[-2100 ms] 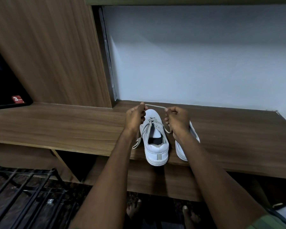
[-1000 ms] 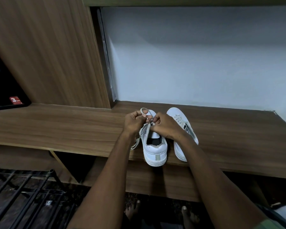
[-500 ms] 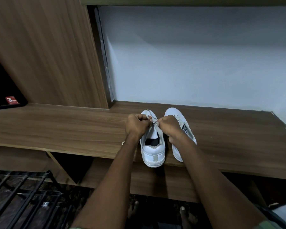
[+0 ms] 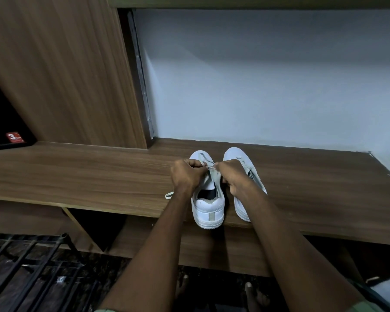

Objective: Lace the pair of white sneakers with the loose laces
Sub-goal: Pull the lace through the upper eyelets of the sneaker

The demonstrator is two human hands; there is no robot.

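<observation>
1. Left sneaker [image 4: 208, 206], frame centre on wooden shelf [image 4: 77, 174]: judged light, semi-stiff; best steadied by its sides.
2. Left hand [image 4: 186, 176], right hand [image 4: 233, 176]: each was curled around the lace [image 4: 208, 168].
3. Lace: judged soft, limp; best pinched near ends.

Matt wood-grain shelf [image 4: 99, 176], smooth sneakers [image 4: 208, 206]
</observation>
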